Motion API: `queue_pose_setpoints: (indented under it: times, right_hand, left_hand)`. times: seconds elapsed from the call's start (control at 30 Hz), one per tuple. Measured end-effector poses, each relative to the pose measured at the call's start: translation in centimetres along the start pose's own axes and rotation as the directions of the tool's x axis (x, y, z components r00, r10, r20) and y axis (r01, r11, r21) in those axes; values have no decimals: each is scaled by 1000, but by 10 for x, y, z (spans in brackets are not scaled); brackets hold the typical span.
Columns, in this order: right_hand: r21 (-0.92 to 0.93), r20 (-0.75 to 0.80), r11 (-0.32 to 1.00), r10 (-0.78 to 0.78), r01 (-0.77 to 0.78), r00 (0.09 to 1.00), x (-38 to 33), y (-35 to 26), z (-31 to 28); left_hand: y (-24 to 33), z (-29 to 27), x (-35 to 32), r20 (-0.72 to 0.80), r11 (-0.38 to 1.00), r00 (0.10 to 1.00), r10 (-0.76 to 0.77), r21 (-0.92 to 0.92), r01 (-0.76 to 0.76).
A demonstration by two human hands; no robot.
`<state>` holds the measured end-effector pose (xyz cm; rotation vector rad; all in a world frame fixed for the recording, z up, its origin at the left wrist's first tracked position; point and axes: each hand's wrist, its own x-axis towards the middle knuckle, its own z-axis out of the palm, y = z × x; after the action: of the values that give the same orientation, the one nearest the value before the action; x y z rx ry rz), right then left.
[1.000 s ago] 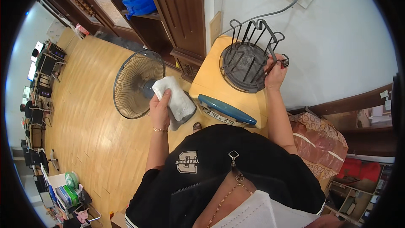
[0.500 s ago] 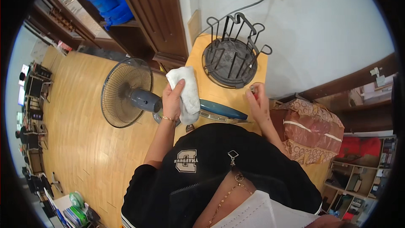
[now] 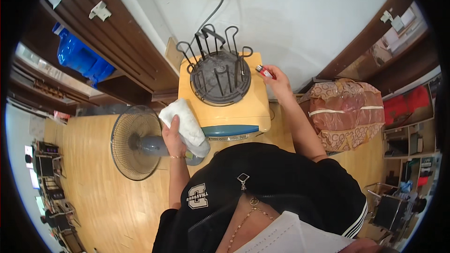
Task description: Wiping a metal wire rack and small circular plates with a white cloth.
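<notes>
My left hand grips a folded white cloth, thumb on top, beside the near left corner of a yellow-topped appliance with a blue front edge. A small red lighter with a metal tip is held in the fingers of my right hand, just off the appliance's right side. On the yellow top stands a dark round rack with upright looped wire prongs. Neither hand touches the rack.
A standing fan is at the left, close to my left forearm. A packed patterned bag lies on the right. Behind the appliance a grey cord runs up to a wall socket. A blue water jug sits in the shelf at far left.
My view has turned and shifted, so the appliance and rack appear further left. My right hand has moved out and away to the right, and the lighter now shows clearly. The cloth stays in my left hand.
</notes>
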<state>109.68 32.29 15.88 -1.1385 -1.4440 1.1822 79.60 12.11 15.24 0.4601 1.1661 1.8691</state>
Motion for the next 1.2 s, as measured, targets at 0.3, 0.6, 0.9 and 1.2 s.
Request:
queue_pose_setpoints:
  times: [0.3, 0.6, 0.9, 1.2]
  right_hand:
    - [-159, -38, 986, 49, -55, 998, 37, 5, 6]
    - [195, 330, 978, 11, -79, 944, -36, -10, -4]
    - [-333, 544, 644, -466, 689, 698, -68, -16, 39]
    - [-446, 403, 628, -495, 638, 770, -77, -24, 51]
  left_hand:
    - [-7, 2, 7, -47, 999, 999, 20, 47, -18]
    - [-21, -7, 16, -68, 996, 995, 71, 51, -68]
    - [-14, 7, 10, -106, 999, 994, 14, 31, -11]
    - [15, 26, 3, -55, 991, 991, 119, 75, -114]
